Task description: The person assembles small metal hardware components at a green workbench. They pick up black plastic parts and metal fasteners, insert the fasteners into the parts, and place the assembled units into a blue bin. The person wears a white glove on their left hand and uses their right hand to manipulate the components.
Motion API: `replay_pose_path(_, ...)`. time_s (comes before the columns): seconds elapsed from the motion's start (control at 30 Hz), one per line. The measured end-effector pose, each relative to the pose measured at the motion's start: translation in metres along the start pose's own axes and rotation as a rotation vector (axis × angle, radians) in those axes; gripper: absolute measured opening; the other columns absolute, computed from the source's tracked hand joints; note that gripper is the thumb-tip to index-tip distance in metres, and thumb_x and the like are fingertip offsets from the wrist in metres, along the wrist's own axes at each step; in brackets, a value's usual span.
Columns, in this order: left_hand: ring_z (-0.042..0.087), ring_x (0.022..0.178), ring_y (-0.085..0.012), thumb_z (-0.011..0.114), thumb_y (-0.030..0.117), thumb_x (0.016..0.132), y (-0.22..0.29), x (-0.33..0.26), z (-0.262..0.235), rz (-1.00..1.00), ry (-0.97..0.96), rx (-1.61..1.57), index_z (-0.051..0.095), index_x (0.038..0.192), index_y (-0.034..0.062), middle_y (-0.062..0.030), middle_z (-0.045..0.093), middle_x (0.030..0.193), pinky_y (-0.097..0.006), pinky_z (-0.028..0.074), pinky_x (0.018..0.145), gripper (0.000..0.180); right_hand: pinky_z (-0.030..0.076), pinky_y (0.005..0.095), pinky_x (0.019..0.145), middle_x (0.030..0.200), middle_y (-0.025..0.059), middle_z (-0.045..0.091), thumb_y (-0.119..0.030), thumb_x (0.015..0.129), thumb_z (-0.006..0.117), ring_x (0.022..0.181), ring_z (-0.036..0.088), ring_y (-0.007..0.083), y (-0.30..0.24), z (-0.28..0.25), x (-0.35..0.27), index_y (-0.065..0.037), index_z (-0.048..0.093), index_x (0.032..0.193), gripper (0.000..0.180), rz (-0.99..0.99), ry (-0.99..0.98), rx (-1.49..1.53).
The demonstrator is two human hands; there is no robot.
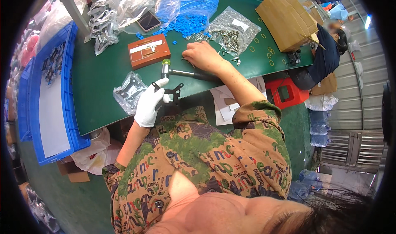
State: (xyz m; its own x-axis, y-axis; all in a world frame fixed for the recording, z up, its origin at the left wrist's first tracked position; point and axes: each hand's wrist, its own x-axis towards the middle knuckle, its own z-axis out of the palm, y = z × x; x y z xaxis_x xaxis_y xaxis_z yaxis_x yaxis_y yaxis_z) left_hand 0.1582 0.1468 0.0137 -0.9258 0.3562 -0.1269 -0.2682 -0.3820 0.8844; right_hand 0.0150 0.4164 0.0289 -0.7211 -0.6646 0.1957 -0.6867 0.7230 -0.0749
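Observation:
My left hand [151,102], in a white glove, grips a black bracket [170,93] with several arms at the near edge of the green table. Just beyond the bracket lies a hammer [183,72] with a yellow-green tip, its dark handle pointing right under my right forearm. My bare right hand [202,55] rests with curled fingers at the near side of a heap of small metal pins [231,42]. Whatever its fingertips may hold is too small to make out. A clear bag of dark parts [130,91] lies left of my gloved hand.
A brown-red box [149,51], a phone [148,21] and loose blue pieces [187,24] occupy the far side. Right stands a cardboard box [284,17] near rubber rings [270,50]. Blue crates [68,110] flank the left edge. A person [326,54] sits beyond a red stool [286,93].

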Motion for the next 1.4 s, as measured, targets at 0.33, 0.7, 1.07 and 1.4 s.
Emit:
replay_pose_path(0.33, 0.061, 0.086, -0.0097, 0.048, 0.014, 0.108, 0.002, -0.002, 0.001, -0.003, 0.011, 0.072, 0.047, 0.148, -0.0051, -0.0040, 0.065, 0.097, -0.026, 0.051, 0.083, 0.045, 0.054, 0.0508, 0.087, 0.107, 0.0140, 0.066, -0.038, 0.098, 0.066, 0.104, 0.067, 0.0357, 0.018, -0.022, -0.036, -0.009, 0.070, 0.120, 0.037, 0.374, 0.058, 0.017)
replay_pose_path(0.7, 0.060, 0.086, -0.0093, 0.054, 0.018, 0.107, 0.004, -0.004, 0.005, -0.007, 0.035, 0.061, 0.050, 0.147, -0.0036, -0.0020, 0.063, 0.092, -0.025, 0.049, 0.083, 0.046, 0.055, 0.0447, 0.085, 0.103, 0.0115, 0.066, -0.022, 0.100, 0.062, 0.098, 0.068, 0.0342, 0.008, -0.005, -0.037, -0.008, 0.072, 0.108, 0.019, 0.235, 0.070, 0.191)
replay_pose_path(1.07, 0.058, 0.075, -0.0079, 0.060, 0.020, 0.104, 0.010, 0.000, 0.017, 0.002, 0.070, 0.419, 0.065, 0.135, 0.0011, 0.0009, 0.064, 0.080, -0.025, 0.049, 0.074, 0.036, 0.053, 0.0311, 0.073, 0.091, 0.0068, 0.068, -0.009, 0.092, 0.075, 0.084, 0.066, 0.0197, -0.064, -0.058, -0.041, -0.004, 0.072, 0.101, 0.011, 0.016, 0.283, 0.786)
replay_pose_path(1.4, 0.062, 0.069, -0.0181, 0.059, 0.029, 0.103, 0.022, -0.007, 0.024, 0.085, 0.043, 0.891, 0.068, 0.104, 0.0047, -0.0056, 0.065, 0.076, -0.034, 0.050, 0.068, 0.026, 0.052, 0.0324, 0.073, 0.090, 0.0060, 0.066, -0.008, 0.092, 0.075, 0.082, 0.065, 0.0202, -0.106, -0.045, -0.037, -0.005, 0.070, 0.101, 0.010, -0.150, 0.200, 0.945)
